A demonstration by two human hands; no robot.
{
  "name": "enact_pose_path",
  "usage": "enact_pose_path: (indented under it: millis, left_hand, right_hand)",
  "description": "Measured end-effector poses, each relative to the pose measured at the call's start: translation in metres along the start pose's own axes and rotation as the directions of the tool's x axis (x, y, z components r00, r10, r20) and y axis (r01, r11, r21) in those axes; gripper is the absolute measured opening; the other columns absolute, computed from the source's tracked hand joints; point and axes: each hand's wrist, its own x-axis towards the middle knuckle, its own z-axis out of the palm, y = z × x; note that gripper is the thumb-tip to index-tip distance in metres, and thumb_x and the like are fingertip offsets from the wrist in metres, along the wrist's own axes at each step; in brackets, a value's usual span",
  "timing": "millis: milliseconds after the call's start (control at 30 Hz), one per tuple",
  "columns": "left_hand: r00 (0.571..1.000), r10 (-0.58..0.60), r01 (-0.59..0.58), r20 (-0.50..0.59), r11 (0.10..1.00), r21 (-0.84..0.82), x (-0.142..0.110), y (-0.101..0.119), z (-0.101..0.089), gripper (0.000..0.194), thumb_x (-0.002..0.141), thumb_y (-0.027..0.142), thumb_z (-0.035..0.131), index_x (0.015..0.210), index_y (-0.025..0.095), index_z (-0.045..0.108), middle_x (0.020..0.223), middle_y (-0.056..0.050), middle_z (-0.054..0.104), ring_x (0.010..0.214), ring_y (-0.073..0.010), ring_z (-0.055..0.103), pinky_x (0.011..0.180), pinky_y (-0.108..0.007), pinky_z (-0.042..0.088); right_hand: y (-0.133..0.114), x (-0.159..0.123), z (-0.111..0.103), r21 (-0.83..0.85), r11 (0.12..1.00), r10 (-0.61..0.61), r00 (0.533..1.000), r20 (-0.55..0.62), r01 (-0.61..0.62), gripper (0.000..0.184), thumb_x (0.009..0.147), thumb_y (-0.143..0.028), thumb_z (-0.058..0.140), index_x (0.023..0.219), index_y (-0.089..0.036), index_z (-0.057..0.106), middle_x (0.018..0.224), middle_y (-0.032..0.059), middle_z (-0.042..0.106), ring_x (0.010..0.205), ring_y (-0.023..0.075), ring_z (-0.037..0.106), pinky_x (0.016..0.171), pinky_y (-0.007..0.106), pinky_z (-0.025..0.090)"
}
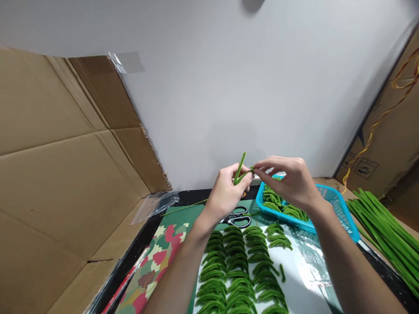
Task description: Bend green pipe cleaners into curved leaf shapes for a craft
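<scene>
My left hand is closed around a fuzzy green pipe cleaner, one end of which sticks up above the fingers. My right hand pinches the other end of that pipe cleaner, fingertips close to the left thumb. Below the hands, rows of bent green pipe cleaner pieces lie on a white sheet. One short straight piece rests apart from the rows. Black-handled scissors lie just beneath my left hand, their blades hidden.
A blue plastic basket holds more bent green pieces. To its right lies a bundle of long green pipe cleaners. Cardboard stands at the left, and a twisted yellow-red wire hangs at the right. A patterned sheet lies at left.
</scene>
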Motion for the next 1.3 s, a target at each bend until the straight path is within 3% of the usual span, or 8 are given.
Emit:
enact_pose_path:
  millis: [233, 333, 433, 533, 767, 933, 1167, 1300]
  left_hand:
    - [0.981, 0.132, -0.088, -0.14, 0.955, 0.284, -0.003, -0.002, 0.006, 0.016, 0.095, 0.027, 0.062, 0.082, 0.017, 0.059, 0.071, 0.004, 0.055, 0.066, -0.0109, 0.048, 0.062, -0.025, 0.039]
    - [0.982, 0.115, -0.063, -0.149, 0.946, 0.317, -0.003, -0.001, 0.006, 0.014, 0.093, 0.023, 0.062, 0.081, 0.018, 0.058, 0.071, 0.004, 0.056, 0.066, -0.0116, 0.049, 0.063, -0.026, 0.039]
    - [0.987, 0.102, -0.052, -0.125, 0.934, 0.354, -0.003, -0.001, 0.002, 0.013, 0.092, 0.02, 0.06, 0.08, 0.018, 0.058, 0.07, 0.003, 0.057, 0.066, -0.0122, 0.049, 0.063, -0.026, 0.039]
    - [0.991, 0.096, -0.055, -0.094, 0.928, 0.368, -0.003, 0.0, -0.001, 0.015, 0.094, 0.02, 0.058, 0.079, 0.018, 0.058, 0.07, 0.003, 0.058, 0.064, -0.0123, 0.049, 0.062, -0.027, 0.038]
    - [0.986, 0.113, -0.07, -0.121, 0.948, 0.31, -0.002, 0.001, -0.001, 0.015, 0.097, 0.026, 0.06, 0.084, 0.019, 0.058, 0.07, 0.004, 0.055, 0.065, -0.0118, 0.049, 0.063, -0.026, 0.04]
    - [0.979, 0.14, -0.081, -0.147, 0.933, 0.35, -0.002, 0.001, 0.0, 0.014, 0.096, 0.024, 0.061, 0.083, 0.019, 0.058, 0.07, 0.005, 0.056, 0.064, -0.0114, 0.049, 0.062, -0.026, 0.04]
    - [0.967, 0.198, -0.107, -0.161, 0.887, 0.449, -0.005, 0.002, 0.005, 0.016, 0.095, 0.024, 0.063, 0.081, 0.019, 0.057, 0.067, 0.005, 0.056, 0.062, -0.0112, 0.046, 0.061, -0.026, 0.037]
    - [0.966, 0.211, -0.127, -0.15, 0.892, 0.435, -0.005, 0.002, 0.006, 0.02, 0.097, 0.029, 0.062, 0.081, 0.018, 0.057, 0.069, 0.003, 0.061, 0.062, -0.0113, 0.046, 0.062, -0.026, 0.039]
  right_hand:
    - [-0.001, 0.0, 0.014, -0.058, 0.998, 0.014, 0.998, -0.055, -0.017, 0.011, 0.087, -0.014, 0.069, 0.083, -0.019, 0.077, 0.073, -0.0008, 0.077, 0.062, 0.013, 0.072, 0.062, 0.025, 0.058]
    - [-0.001, -0.004, 0.02, -0.231, 0.972, -0.062, 0.997, -0.049, 0.049, 0.013, 0.088, -0.013, 0.066, 0.081, -0.018, 0.076, 0.073, 0.0004, 0.075, 0.063, 0.0132, 0.07, 0.061, 0.026, 0.052]
    - [0.002, -0.008, 0.023, -0.419, 0.892, -0.177, 0.984, 0.028, 0.172, 0.019, 0.092, -0.012, 0.06, 0.08, -0.018, 0.074, 0.07, 0.0003, 0.07, 0.057, 0.0112, 0.061, 0.054, 0.026, 0.043]
    - [0.005, -0.009, 0.024, -0.502, 0.825, -0.259, 0.963, 0.07, 0.258, 0.023, 0.095, -0.012, 0.056, 0.079, -0.018, 0.072, 0.067, -0.0008, 0.067, 0.052, 0.0099, 0.055, 0.052, 0.027, 0.038]
    - [0.002, -0.006, 0.026, -0.361, 0.925, -0.154, 0.985, -0.077, 0.117, 0.017, 0.098, -0.02, 0.06, 0.088, -0.018, 0.074, 0.079, 0.0025, 0.075, 0.065, 0.0136, 0.069, 0.061, 0.027, 0.049]
    - [-0.004, -0.005, 0.028, -0.311, 0.949, -0.077, 0.994, -0.08, 0.049, 0.016, 0.097, -0.02, 0.06, 0.088, -0.019, 0.073, 0.076, 0.0014, 0.072, 0.063, 0.0129, 0.066, 0.061, 0.027, 0.05]
    - [-0.002, -0.008, 0.028, -0.397, 0.911, -0.16, 0.982, -0.096, 0.11, 0.022, 0.1, -0.022, 0.058, 0.084, -0.017, 0.072, 0.071, 0.0011, 0.066, 0.056, 0.0108, 0.055, 0.056, 0.028, 0.044]
    - [-0.002, -0.007, 0.03, -0.31, 0.949, -0.109, 0.982, -0.152, 0.057, 0.019, 0.098, -0.02, 0.06, 0.082, -0.019, 0.07, 0.071, 0.0003, 0.066, 0.058, 0.0109, 0.057, 0.058, 0.027, 0.046]
